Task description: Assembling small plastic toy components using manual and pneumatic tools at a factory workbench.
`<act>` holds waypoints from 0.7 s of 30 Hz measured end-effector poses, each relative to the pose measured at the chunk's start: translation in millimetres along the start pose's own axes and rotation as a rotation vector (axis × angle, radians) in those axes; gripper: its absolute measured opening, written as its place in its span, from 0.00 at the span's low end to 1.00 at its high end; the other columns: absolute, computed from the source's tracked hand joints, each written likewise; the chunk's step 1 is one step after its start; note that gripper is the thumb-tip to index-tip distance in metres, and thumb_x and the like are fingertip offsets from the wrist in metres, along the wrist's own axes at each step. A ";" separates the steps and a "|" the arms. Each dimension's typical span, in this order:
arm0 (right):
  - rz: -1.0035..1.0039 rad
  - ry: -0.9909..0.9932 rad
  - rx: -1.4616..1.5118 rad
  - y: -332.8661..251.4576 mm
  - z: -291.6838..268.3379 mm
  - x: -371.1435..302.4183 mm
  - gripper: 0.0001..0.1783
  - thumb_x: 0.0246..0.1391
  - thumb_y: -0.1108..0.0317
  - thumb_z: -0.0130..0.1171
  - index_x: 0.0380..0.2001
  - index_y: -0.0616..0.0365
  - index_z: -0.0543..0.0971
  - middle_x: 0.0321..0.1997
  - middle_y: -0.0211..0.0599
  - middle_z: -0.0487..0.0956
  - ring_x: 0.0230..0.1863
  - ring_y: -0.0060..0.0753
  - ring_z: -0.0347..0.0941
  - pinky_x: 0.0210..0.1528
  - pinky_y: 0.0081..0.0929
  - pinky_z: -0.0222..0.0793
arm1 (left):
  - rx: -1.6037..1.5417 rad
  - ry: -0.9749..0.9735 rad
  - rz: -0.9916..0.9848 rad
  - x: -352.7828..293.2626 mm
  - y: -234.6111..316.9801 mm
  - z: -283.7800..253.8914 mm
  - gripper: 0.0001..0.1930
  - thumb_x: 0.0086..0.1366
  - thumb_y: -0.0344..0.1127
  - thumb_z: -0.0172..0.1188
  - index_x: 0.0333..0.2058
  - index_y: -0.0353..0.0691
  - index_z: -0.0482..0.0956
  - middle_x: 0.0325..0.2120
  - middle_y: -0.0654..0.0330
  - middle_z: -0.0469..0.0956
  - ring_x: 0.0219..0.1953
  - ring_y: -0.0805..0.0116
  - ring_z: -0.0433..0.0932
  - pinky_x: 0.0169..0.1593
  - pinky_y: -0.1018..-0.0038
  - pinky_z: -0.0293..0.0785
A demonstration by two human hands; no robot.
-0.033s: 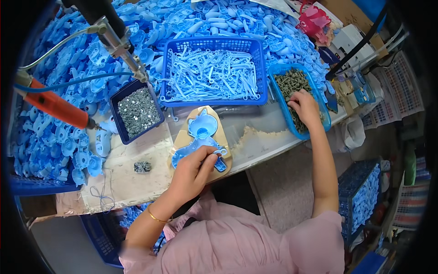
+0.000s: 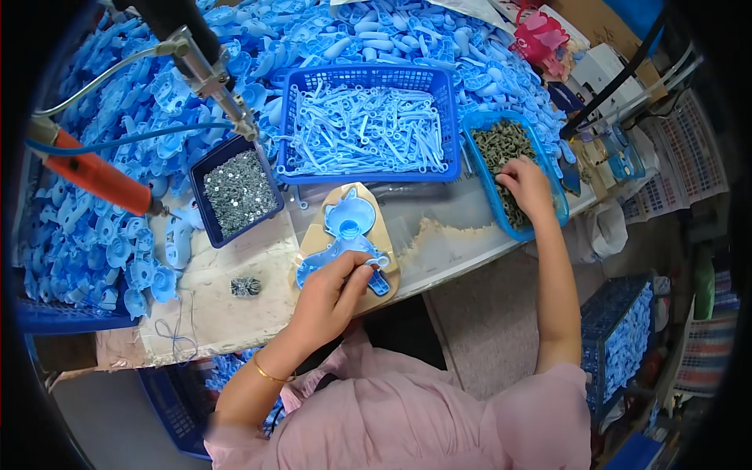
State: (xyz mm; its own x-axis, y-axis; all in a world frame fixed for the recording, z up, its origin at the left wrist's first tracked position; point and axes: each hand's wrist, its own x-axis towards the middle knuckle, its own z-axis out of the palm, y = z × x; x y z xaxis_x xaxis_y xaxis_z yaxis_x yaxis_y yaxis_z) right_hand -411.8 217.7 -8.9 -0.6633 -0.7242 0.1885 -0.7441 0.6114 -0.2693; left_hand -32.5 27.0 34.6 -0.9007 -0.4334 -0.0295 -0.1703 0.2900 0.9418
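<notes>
My left hand (image 2: 330, 296) is closed in a pinch on a light-blue ring-ended plastic rod (image 2: 382, 262); the fingers hide most of it. It is held over a blue molded plastic shell (image 2: 350, 213), which lies open side up on a tan board (image 2: 387, 244). My right hand (image 2: 528, 188) reaches into a bright-blue tray (image 2: 558, 202) of small olive-brown metal parts (image 2: 501, 139). Its fingers are drawn together at the parts, and whatever they hold is hidden.
Beyond the board stands a blue basket (image 2: 368, 178) of ring-ended rods. A dark-blue bin (image 2: 280, 205) of screws sits to its left. An orange power screwdriver (image 2: 102, 178) hangs at the left. Blue shells (image 2: 168, 90) are heaped behind. A small dark bundle (image 2: 245, 287) lies near the front edge.
</notes>
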 end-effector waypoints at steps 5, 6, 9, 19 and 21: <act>0.082 0.061 0.310 14.7 -9.7 -6.1 0.07 0.52 0.70 0.67 0.30 0.62 0.81 0.29 0.41 0.79 0.29 0.38 0.75 0.33 0.36 0.71 | -0.046 0.018 0.020 -1.8 -6.1 -2.1 0.09 0.73 0.34 0.54 0.44 0.34 0.78 0.25 0.56 0.77 0.25 0.68 0.75 0.32 0.74 0.70; 0.093 -0.006 0.274 12.0 -15.0 -7.7 0.07 0.53 0.70 0.66 0.33 0.62 0.81 0.31 0.41 0.80 0.31 0.37 0.77 0.34 0.34 0.72 | -0.059 0.021 0.024 -1.9 -6.0 -1.0 0.09 0.74 0.34 0.54 0.44 0.34 0.78 0.24 0.57 0.77 0.25 0.70 0.74 0.32 0.75 0.69; 0.031 -0.077 0.153 9.4 -23.7 -6.6 0.09 0.56 0.69 0.65 0.37 0.63 0.80 0.31 0.34 0.80 0.33 0.29 0.78 0.37 0.29 0.74 | -0.051 0.021 0.012 -2.2 -3.2 -1.5 0.10 0.74 0.34 0.53 0.44 0.34 0.78 0.24 0.59 0.76 0.26 0.72 0.74 0.32 0.76 0.70; 0.322 -0.141 1.001 -40.3 -49.1 -22.7 0.08 0.62 0.68 0.60 0.38 0.63 0.81 0.33 0.34 0.83 0.32 0.23 0.80 0.37 0.21 0.77 | -0.080 0.033 0.074 -3.0 -0.4 1.3 0.10 0.74 0.34 0.53 0.44 0.33 0.78 0.27 0.58 0.78 0.30 0.73 0.77 0.35 0.77 0.72; 0.289 -0.181 1.049 -70.1 -50.1 -28.3 0.08 0.62 0.69 0.60 0.38 0.63 0.81 0.32 0.34 0.83 0.31 0.22 0.79 0.35 0.21 0.76 | -0.112 -0.005 0.013 -1.5 1.2 2.4 0.10 0.74 0.35 0.55 0.45 0.33 0.77 0.28 0.57 0.80 0.30 0.73 0.79 0.35 0.77 0.72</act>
State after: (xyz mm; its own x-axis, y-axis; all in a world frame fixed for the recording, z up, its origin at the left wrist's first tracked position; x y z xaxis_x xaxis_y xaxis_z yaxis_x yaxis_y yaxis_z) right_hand -344.9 211.3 52.0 -0.7164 -0.6856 -0.1290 -0.0687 0.2534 -0.9649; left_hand -32.3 30.0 35.0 -0.9047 -0.4256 -0.0183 -0.1132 0.1988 0.9735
